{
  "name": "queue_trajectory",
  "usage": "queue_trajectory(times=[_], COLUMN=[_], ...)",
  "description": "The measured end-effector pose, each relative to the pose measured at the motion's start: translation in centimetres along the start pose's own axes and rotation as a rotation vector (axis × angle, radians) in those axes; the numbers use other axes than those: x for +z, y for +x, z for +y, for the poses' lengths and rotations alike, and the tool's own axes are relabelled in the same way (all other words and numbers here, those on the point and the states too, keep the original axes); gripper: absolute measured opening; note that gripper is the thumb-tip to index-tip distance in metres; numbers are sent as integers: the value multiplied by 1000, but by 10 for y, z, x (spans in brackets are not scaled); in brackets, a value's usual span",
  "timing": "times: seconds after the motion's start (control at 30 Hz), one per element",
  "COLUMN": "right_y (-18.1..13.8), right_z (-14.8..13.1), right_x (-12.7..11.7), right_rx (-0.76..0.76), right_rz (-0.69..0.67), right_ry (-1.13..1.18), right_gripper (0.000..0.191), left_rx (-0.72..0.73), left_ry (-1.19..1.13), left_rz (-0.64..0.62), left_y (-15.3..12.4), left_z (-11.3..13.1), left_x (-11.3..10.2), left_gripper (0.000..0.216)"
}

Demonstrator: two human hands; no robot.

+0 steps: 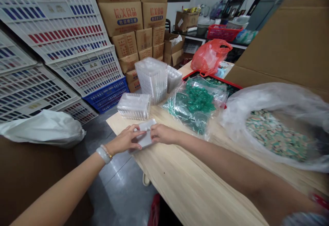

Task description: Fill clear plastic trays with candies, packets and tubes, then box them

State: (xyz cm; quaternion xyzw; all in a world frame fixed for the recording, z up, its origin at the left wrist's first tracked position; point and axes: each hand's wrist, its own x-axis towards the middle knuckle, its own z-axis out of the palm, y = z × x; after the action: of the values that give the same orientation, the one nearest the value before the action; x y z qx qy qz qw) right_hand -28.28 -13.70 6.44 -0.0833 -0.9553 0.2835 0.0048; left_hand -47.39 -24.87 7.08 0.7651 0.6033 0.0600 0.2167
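A shallow clear plastic tray [145,137] lies at the left edge of the wooden table [177,181]. My left hand [125,139] rests on it from the left, thumb and fingers spread apart over its surface. At the tray's right side is my right hand [163,134], its fingers curled together in a pinch. Whatever is between those fingertips is hidden. Just beyond the hands sits a short stack of clear plastic trays [134,106], with a taller stack [152,78] behind it.
Clear bags of small green pieces [199,99] lie over a red-rimmed black tray [232,86]. A large plastic liner [239,106] at right holds many striped pieces. White crates [84,68] and cartons [124,16] are stacked behind. A red bag [209,56] stands farther back.
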Motion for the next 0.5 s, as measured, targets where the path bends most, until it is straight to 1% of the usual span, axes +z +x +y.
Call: queue_trajectory(times=[0.17,0.3,0.43,0.5], right_y=[1,2,4,4], right_z=[-2,-2,-2,-2], right_x=[-4,-5,-9,-11], right_rx=[12,19,16,22], right_rz=[6,-26,-50,-58], right_ry=[30,32,23,10], right_gripper=[10,13,14,14], left_rx=[31,46,47,50], left_ry=[-37,-34,-29,-6], left_rz=[2,-11,-27,-33], left_y=[2,3,5,4], left_z=[-4,-5,-6,-3], left_x=[2,2,0,-3], left_gripper=[60,58,56,54])
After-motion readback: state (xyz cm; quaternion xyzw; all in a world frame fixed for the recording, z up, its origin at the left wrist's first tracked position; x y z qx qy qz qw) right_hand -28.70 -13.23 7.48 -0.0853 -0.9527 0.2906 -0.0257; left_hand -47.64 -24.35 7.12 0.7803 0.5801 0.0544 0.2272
